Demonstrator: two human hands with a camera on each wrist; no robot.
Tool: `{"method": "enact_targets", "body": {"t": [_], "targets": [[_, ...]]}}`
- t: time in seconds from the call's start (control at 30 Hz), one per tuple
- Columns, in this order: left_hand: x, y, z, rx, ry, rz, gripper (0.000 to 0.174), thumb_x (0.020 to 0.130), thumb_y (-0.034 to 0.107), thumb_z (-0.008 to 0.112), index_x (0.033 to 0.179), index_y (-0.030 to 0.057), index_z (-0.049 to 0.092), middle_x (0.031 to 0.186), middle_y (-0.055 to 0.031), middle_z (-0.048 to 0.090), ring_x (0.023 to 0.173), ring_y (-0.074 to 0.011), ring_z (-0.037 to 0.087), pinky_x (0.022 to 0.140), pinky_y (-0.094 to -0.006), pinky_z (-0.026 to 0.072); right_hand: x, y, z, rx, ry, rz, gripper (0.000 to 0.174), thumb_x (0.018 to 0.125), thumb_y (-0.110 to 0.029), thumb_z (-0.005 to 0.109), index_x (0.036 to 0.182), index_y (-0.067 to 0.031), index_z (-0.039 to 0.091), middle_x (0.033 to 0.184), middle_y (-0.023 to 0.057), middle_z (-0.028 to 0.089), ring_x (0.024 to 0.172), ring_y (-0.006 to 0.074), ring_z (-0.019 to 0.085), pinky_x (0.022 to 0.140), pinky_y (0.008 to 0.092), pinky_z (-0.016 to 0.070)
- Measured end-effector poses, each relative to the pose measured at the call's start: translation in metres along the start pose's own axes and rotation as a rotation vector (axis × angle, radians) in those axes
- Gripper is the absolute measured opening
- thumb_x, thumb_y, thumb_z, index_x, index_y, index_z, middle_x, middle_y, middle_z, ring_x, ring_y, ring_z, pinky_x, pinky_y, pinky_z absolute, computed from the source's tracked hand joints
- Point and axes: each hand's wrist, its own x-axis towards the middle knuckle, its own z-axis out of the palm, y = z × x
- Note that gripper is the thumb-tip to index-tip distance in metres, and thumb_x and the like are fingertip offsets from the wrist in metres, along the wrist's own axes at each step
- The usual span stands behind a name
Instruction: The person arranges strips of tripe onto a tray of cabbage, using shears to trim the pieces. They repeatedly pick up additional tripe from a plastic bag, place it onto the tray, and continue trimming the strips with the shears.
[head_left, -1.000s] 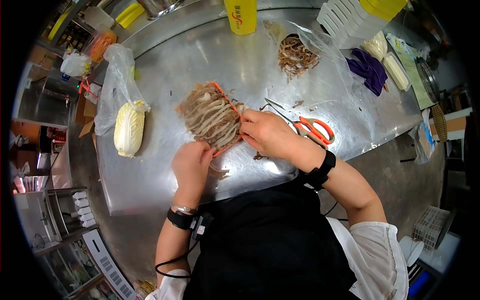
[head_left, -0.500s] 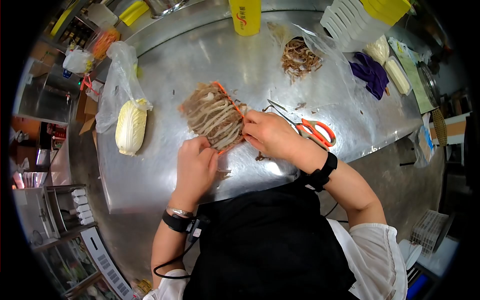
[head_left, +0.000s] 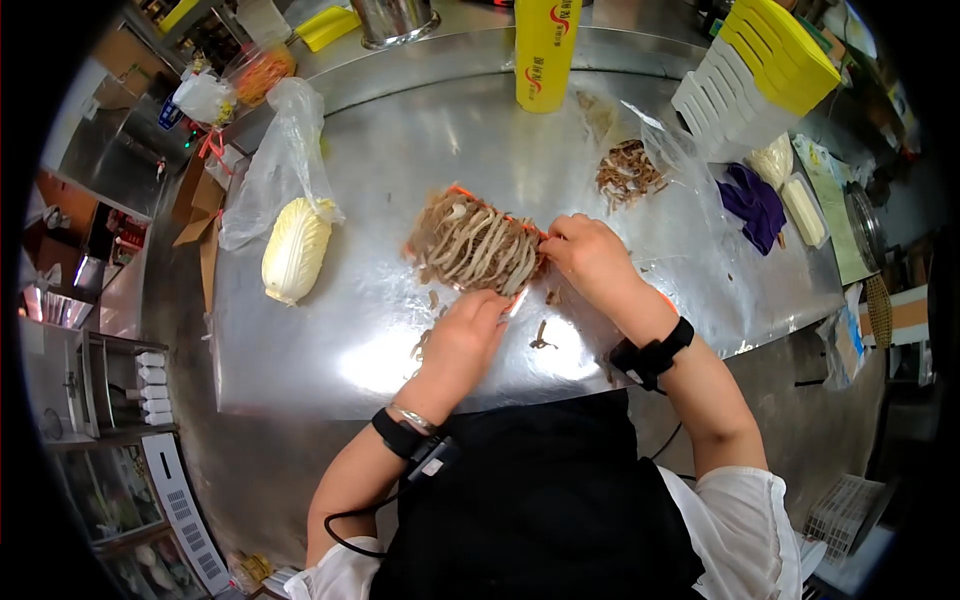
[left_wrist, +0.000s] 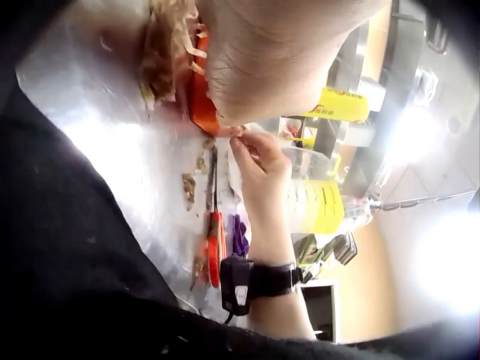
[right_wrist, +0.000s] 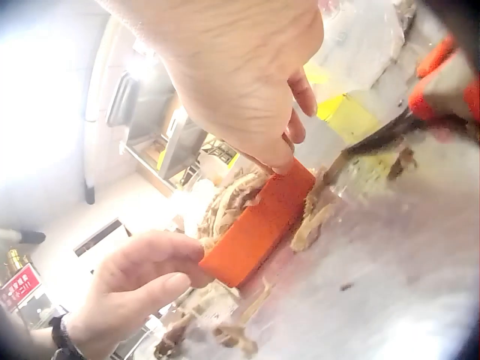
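Observation:
A shallow orange tray (right_wrist: 259, 225), heaped with brownish-grey strips (head_left: 485, 245) that look like tripe, is on the steel table in front of the person. My left hand (head_left: 462, 335) grips its near left corner, thumb on the outer side. At the near right corner my right hand (head_left: 592, 262) pinches the rim, its fingertips among the ends of the strips. Loose scraps (head_left: 543, 337) lie by the tray's near side. Orange-handled scissors (left_wrist: 215, 251) lie beyond the right hand, mostly hidden under the right forearm in the head view.
A napa cabbage (head_left: 297, 250) lies at the left beside a clear plastic bag (head_left: 278, 165). Farther back are a yellow cling film box (head_left: 545, 55) and a bag of brown strips (head_left: 630, 172). Stacked containers (head_left: 735, 90) and a purple cloth (head_left: 752, 208) are at the right.
The head view has shifted, so the table's things appear farther right and lower. Both hands stay at the tray's corners; the scissors are now mostly covered by the right forearm.

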Motion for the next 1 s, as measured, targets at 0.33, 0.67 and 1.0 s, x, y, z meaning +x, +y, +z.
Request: {"method": "enact_targets", "body": {"t": [0.33,0.67,1.0], "targets": [[0.003,-0.046,-0.054,0.053,0.219,-0.206,0.016,0.087,0.001,0.068,0.102,0.0052,0.069,0.107,-0.0143,0.069,0.103,-0.0345,0.066,0.089,-0.0415,0.0528,-0.105,-0.037,-0.097,-0.089,-0.006,0.431,0.037,0.080,-0.005,0.077,0.115,-0.0024,0.065,0.106,0.0154,0.065,0.097,0.0351,0.062,0.084,0.0419,0.0512],[0.036,-0.086,-0.059,-0.068,0.223,-0.150,0.018,0.089,-0.002,0.064,0.105,0.0046,0.069,0.116,-0.0127,0.067,0.112,-0.0317,0.062,0.097,-0.0385,0.0488,-0.128,-0.026,-0.080,-0.101,-0.147,0.467,0.053,0.077,-0.004,0.079,0.126,-0.0019,0.061,0.102,0.0159,0.066,0.089,0.0337,0.065,0.080,0.0413,0.0526],[0.012,-0.110,-0.061,-0.123,0.214,-0.159,0.018,0.091,-0.003,0.062,0.106,0.0025,0.069,0.108,-0.0109,0.069,0.105,-0.0260,0.066,0.091,-0.0340,0.0521,-0.133,-0.055,-0.109,1.136,-0.200,1.123,0.082,0.079,0.005,0.071,0.154,-0.0031,0.037,0.103,0.0082,0.070,0.086,0.0165,0.068,0.080,0.0295,0.0552]]}}
